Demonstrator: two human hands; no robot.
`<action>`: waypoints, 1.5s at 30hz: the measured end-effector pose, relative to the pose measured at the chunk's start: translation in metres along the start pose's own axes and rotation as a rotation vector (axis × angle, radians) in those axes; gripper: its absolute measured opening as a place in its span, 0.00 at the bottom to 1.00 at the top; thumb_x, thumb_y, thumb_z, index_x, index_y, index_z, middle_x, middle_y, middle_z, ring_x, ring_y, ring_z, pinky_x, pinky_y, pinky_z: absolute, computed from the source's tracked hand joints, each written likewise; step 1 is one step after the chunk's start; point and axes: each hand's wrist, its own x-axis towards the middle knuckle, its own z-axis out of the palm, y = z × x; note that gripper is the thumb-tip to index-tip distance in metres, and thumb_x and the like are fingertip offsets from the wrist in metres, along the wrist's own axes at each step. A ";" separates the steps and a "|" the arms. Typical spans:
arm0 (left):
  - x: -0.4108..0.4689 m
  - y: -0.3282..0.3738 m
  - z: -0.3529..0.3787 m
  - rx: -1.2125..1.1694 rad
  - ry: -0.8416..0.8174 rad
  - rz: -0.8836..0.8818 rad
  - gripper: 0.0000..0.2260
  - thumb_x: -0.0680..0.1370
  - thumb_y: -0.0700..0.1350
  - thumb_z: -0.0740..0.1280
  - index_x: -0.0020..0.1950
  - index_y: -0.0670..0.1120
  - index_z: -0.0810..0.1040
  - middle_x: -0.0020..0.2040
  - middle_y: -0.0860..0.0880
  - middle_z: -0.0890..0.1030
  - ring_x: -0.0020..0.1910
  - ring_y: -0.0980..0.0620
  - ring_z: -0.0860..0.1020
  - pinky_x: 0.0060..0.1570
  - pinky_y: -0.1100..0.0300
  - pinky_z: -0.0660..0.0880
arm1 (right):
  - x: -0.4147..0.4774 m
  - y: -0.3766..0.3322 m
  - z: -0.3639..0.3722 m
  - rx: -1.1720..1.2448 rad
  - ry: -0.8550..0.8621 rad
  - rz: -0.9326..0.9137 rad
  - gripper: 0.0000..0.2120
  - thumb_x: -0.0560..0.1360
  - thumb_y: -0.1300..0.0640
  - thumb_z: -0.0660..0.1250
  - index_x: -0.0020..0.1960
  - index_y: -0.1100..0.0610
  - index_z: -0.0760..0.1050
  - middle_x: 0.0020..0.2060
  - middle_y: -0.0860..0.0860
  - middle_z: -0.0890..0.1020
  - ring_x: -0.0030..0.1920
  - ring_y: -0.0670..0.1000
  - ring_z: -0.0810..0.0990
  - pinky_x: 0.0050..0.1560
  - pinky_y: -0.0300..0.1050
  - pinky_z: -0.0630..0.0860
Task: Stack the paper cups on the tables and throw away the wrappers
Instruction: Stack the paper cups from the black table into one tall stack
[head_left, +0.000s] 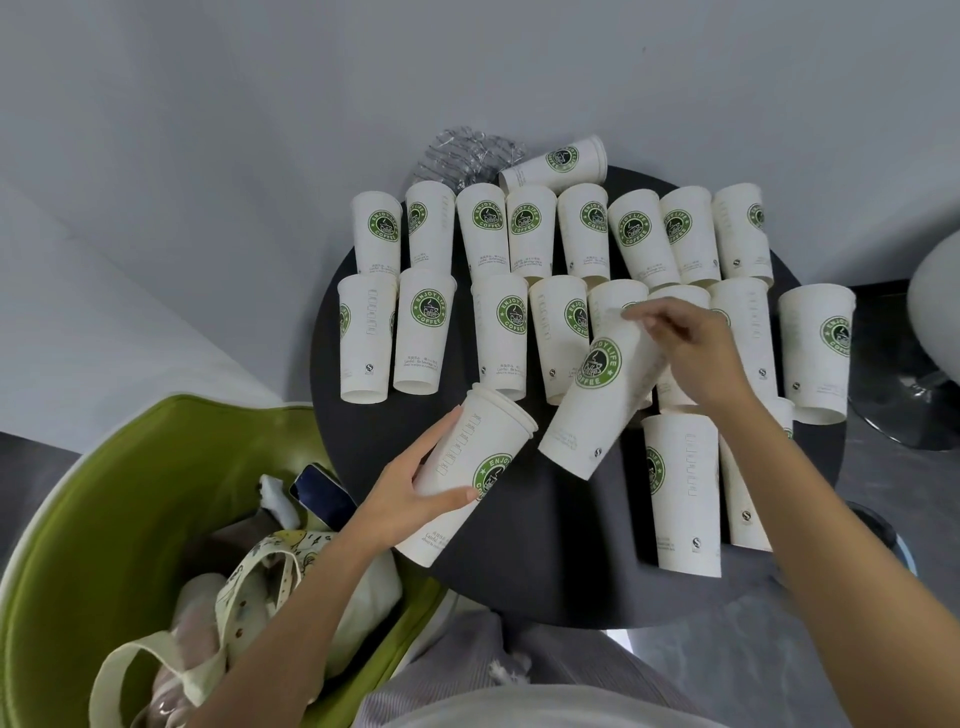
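Observation:
Several white paper cups with green coffee logos stand upside down in rows on a round black table (524, 571). My left hand (410, 493) grips one cup (478, 467) tilted above the table's near left part, its rim pointing up and right. My right hand (691, 348) holds a second cup (597, 395) by its upper end, tilted just right of the first. One cup (558, 163) lies on its side at the back. A crumpled clear plastic wrapper (462, 156) lies at the table's far edge.
A green chair (104, 493) at the left holds a cream tote bag (244, 587), cloth items and a dark phone (322, 493). A grey chair with a round base (914, 410) stands at the right. The wall is close behind the table.

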 end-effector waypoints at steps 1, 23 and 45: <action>-0.001 0.000 0.000 0.003 -0.003 0.001 0.38 0.72 0.45 0.76 0.74 0.66 0.62 0.70 0.68 0.68 0.69 0.64 0.69 0.68 0.51 0.71 | 0.002 -0.003 -0.001 0.000 0.016 -0.011 0.15 0.78 0.66 0.61 0.45 0.47 0.79 0.45 0.48 0.81 0.49 0.48 0.76 0.54 0.41 0.69; 0.001 0.019 0.011 -0.038 -0.026 0.065 0.37 0.72 0.41 0.76 0.71 0.68 0.64 0.70 0.67 0.70 0.69 0.62 0.70 0.69 0.51 0.71 | -0.010 -0.022 0.051 0.174 -0.029 0.015 0.16 0.78 0.68 0.60 0.46 0.49 0.79 0.48 0.49 0.81 0.51 0.47 0.76 0.53 0.34 0.69; 0.001 0.033 0.023 -0.078 -0.038 0.127 0.37 0.72 0.42 0.76 0.74 0.63 0.64 0.71 0.63 0.71 0.68 0.60 0.72 0.63 0.55 0.75 | -0.060 -0.025 0.089 0.273 -0.113 0.098 0.10 0.78 0.62 0.62 0.52 0.53 0.81 0.48 0.46 0.83 0.48 0.39 0.78 0.49 0.29 0.70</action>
